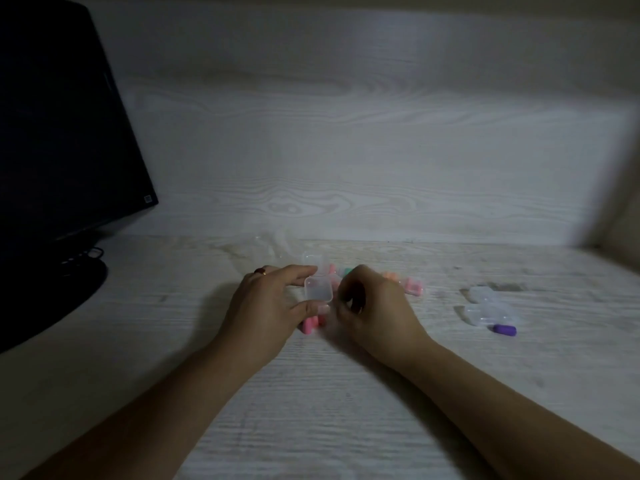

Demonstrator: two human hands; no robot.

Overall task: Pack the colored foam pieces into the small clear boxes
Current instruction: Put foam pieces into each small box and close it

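Note:
My left hand [268, 306] holds a small clear box [318, 289] between forefinger and thumb, its lid standing open behind it. My right hand [370, 303] is next to the box on its right, fingers curled; what they hold is hidden. Pink foam pieces [311, 323] lie under my left thumb. More pink, green and orange foam pieces [412, 285] lie in a row behind my right hand. A purple foam piece [504, 329] lies at the right, next to other clear boxes [485, 306].
A dark monitor [62, 140] on a round base [52, 306] with cables stands at the left. A crumpled clear plastic bag [273, 247] lies behind the hands, against the white wood-grain back wall. The table top [311, 393] is pale wood grain.

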